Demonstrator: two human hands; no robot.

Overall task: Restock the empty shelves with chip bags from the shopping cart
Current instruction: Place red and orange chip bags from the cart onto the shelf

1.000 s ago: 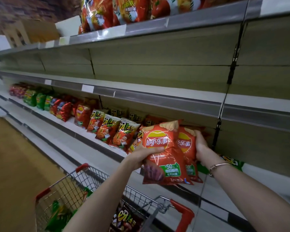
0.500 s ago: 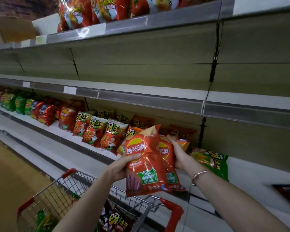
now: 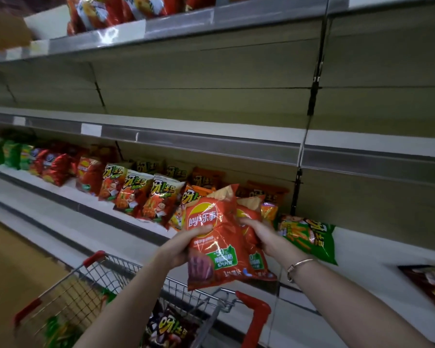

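Head view: the left thumb (image 3: 203,229) lies across the face of the front bag (image 3: 216,249), with the other fingers curled behind it. The left hand (image 3: 183,247) grips this bag upright. The right fingers (image 3: 245,221) curl round the rear bag (image 3: 258,262), held by the right hand (image 3: 261,234). The rear bag overlaps the front bag from behind. A bracelet (image 3: 299,266) sits on the right wrist. Both bags are above the handle end of the cart (image 3: 141,268), short of the shelf (image 3: 362,249) beyond it. Other bags (image 3: 171,327) lie inside the cart. A green bag (image 3: 309,237) lies on the shelf, right of the cart.

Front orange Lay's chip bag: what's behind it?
A second orange Lay's chip bag, held by the right hand; only its right side shows. The front orange bag, gripped by the left hand, covers the rest.
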